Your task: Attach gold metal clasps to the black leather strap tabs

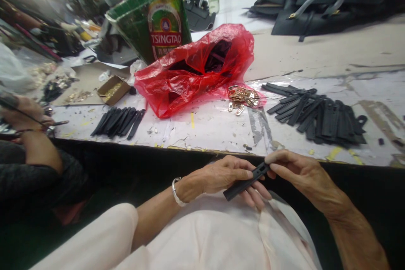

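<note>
Your left grip [221,176] and right grip [299,171] both hold one black strap [240,186], nearer you than the red bag [190,82], outside the front edge of the surface [211,135]. Bare room: strip directly before the bag, wider stretch to its right. In your way: gold metal clips [245,98] by the bag's right front, strap pile [329,118] farther right, strap row [119,122] left-front of it; green carton [164,19] behind it, co-worker's hand [25,114] well left

Workshop | piled black strips [329,118], gold buckles [245,96] | seemingly handbags [363,12] (plastic-wrapped handles)
</note>
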Motion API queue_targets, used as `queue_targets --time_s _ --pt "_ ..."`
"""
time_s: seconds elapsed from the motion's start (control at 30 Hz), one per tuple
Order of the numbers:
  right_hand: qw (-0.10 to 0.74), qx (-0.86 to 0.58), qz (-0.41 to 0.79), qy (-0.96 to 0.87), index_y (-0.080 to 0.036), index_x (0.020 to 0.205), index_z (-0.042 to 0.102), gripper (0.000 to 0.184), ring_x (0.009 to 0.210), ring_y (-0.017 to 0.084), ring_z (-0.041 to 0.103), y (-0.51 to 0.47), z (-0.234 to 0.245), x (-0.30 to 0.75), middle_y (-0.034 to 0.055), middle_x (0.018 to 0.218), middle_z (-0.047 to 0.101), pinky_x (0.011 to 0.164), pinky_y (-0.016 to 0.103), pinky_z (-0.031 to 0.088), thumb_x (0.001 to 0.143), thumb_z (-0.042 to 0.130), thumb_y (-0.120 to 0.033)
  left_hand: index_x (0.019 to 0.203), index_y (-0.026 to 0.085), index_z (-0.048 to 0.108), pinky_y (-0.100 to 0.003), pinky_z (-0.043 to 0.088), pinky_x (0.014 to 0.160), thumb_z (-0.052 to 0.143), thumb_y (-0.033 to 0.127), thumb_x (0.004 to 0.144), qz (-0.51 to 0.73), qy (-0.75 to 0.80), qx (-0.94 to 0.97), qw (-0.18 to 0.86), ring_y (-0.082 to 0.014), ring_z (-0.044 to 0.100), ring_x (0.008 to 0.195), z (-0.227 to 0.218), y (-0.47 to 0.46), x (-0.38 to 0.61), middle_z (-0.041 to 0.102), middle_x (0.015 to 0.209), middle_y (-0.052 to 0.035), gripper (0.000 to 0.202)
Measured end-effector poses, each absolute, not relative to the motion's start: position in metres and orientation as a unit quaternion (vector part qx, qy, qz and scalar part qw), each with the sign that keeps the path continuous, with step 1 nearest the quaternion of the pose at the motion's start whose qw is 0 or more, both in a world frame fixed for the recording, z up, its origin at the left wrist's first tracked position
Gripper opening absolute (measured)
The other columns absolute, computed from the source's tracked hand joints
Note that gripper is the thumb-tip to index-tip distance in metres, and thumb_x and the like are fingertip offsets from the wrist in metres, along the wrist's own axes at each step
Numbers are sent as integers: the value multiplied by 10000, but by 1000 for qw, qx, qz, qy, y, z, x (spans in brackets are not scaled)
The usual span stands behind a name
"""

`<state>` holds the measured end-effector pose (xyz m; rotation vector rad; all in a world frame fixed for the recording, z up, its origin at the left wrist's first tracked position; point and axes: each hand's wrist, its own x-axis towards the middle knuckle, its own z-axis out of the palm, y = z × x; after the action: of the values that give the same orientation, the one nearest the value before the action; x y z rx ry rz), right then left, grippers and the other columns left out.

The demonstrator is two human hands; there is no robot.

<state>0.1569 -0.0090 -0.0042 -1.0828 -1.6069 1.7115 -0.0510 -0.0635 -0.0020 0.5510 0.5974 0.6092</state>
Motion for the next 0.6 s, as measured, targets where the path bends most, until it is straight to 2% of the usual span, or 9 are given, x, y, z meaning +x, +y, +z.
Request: queue_targets --time_s 0.13,0.23,0.3,0.4,0.5,0.6 --pt "322 -487 549 -598 -186 861 688 286 612 177 606 4 -11 155 25 647 644 618 279 510 768 716 -454 986 96 591 -257 543 610 728 444 780 312 290 240 872 -218 716 717 1 -62 -52 726 921 -199 427" --pt "340 -532 427 -648 -162 943 685 282 611 181 616 29 -20 150 37 697 656 603 287 509 817 617 -405 970 87 599 -274 551 619 746 435 758 330 309 223 863 -227 715 717 0 -63 -53 727 880 -191 433" --pt "333 -531 316 -712 -147 1001 683 303 633 196 625 50 -24 142 72 805 677 600 308 513 844 544 -365 945 85 603 -291 557 635 759 425 739 342 329 212 855 -232 714 718 0 -63 -53 726 855 -182 427" --pt "328 -503 217 -770 -154 1088 674 319 802 248 631 77 -30 121 136 1094 648 784 391 508 828 534 -276 925 84 609 -312 561 665 760 402 736 356 359 200 839 -229 710 718 0 -64 -54 722 857 -176 399" --pt "270 -495 150 -812 -177 1187 644 365 989 294 597 92 -39 101 146 1215 599 885 395 458 839 546 -224 968 83 605 -342 560 694 743 351 751 379 381 186 823 -233 708 732 -2 -64 -55 715 887 -175 372" --pt "218 -520 96 -820 -155 1122 679 317 979 297 595 99 -50 90 146 1161 618 796 362 458 843 543 -215 1001 83 588 -364 558 720 727 289 761 402 405 167 804 -236 707 761 -5 -64 -56 705 924 -170 345"
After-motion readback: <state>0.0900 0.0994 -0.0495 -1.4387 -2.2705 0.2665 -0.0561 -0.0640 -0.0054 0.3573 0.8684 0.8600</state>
